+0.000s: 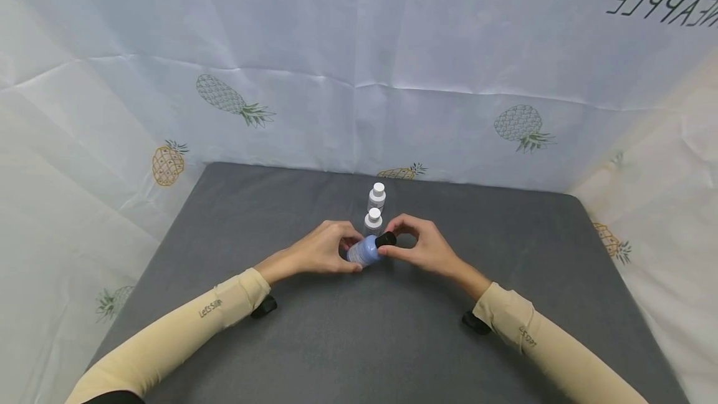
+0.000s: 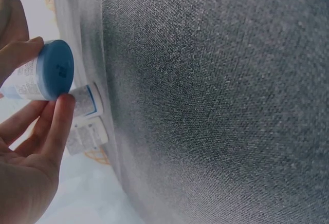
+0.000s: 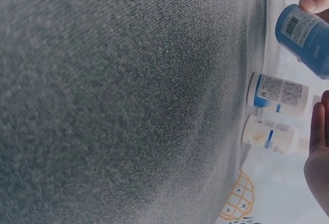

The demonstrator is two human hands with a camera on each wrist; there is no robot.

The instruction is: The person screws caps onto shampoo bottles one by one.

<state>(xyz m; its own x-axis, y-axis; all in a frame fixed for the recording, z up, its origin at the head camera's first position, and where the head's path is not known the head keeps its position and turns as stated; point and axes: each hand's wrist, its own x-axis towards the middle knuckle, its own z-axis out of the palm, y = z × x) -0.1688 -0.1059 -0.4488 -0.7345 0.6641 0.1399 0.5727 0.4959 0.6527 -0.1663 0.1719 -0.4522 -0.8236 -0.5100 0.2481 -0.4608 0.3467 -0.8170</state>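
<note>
A small blue bottle (image 1: 363, 252) with a black cap (image 1: 386, 239) is tilted between the two hands, its cap end toward the right. My left hand (image 1: 322, 249) grips the bottle's body near the base, thumb on one side and fingers on the other. Thumb and fingertips of my right hand (image 1: 427, 248) pinch the black cap. In the left wrist view the round bottom of the blue bottle (image 2: 57, 70) faces the camera, raised off the table. A printed label with a barcode shows on the bottle (image 3: 303, 31) in the right wrist view.
Two white-capped bottles stand upright just behind the hands, a nearer one (image 1: 373, 223) and a farther one (image 1: 377, 196). Dark grey cloth covers the table (image 1: 359, 341). A pale curtain (image 1: 359, 123) printed with pineapples hangs along the table's back and sides.
</note>
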